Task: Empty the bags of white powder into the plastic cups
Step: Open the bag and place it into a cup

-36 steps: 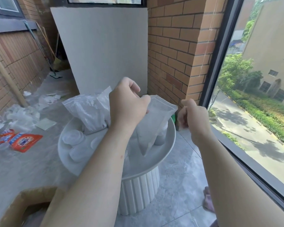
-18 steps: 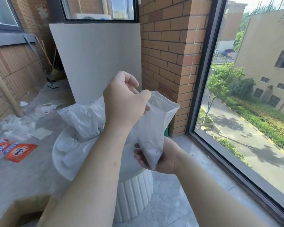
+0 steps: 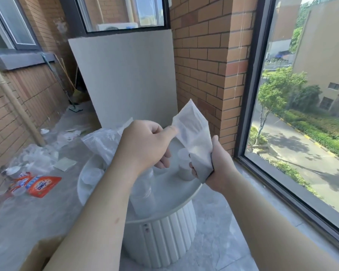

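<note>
A clear bag of white powder [image 3: 194, 132] is held above the round white table [image 3: 170, 194]. My right hand [image 3: 217, 169] grips its lower end in a fist. My left hand [image 3: 147, 145] pinches the bag's upper left edge between thumb and fingers. A plastic cup [image 3: 184, 165] stands on the table just left of my right hand, under the bag. A stack of clear cups [image 3: 143, 194] stands nearer, partly behind my left forearm. More cups [image 3: 91, 176] lie at the table's left edge. A large clear bag [image 3: 104, 141] sits behind my left hand.
Empty bags and cups [image 3: 35, 159] litter the floor at left, with an orange detergent packet [image 3: 41, 185]. A cardboard box [image 3: 39, 255] is at the lower left. A grey board [image 3: 125, 79] leans behind the table; a large window [image 3: 305, 114] is on the right.
The bag has tipped from hanging down to pointing up and right. My right hand went from cupping its bottom to gripping it in a fist. The view has risen.
</note>
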Demonstrator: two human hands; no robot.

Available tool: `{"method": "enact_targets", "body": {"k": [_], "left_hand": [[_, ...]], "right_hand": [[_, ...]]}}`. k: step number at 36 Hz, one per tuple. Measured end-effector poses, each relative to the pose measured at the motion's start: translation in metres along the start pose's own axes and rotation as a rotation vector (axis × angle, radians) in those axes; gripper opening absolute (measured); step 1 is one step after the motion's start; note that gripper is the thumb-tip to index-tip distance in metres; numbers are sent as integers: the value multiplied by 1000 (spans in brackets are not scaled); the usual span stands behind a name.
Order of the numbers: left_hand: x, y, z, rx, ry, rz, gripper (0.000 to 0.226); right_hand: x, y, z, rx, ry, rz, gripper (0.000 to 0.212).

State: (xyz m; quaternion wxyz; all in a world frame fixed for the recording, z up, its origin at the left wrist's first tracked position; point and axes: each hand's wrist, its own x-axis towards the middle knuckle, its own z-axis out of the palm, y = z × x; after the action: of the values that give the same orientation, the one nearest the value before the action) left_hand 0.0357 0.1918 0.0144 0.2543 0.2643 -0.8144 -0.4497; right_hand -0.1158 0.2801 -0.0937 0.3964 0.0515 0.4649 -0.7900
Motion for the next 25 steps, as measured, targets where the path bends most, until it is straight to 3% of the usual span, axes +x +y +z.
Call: {"method": "enact_targets", "body": {"k": [15, 19, 25], "left_hand": [[5, -34, 4, -29, -253, -194, 22], [10, -45, 3, -55, -220, -205, 19], [23, -57, 8, -211, -102, -231, 23]], "right_hand": [[22, -10, 8, -229, 234, -270, 59], [30, -8, 10, -331, 262, -360, 71], [43, -1, 15, -357, 289, -474, 62]]}}
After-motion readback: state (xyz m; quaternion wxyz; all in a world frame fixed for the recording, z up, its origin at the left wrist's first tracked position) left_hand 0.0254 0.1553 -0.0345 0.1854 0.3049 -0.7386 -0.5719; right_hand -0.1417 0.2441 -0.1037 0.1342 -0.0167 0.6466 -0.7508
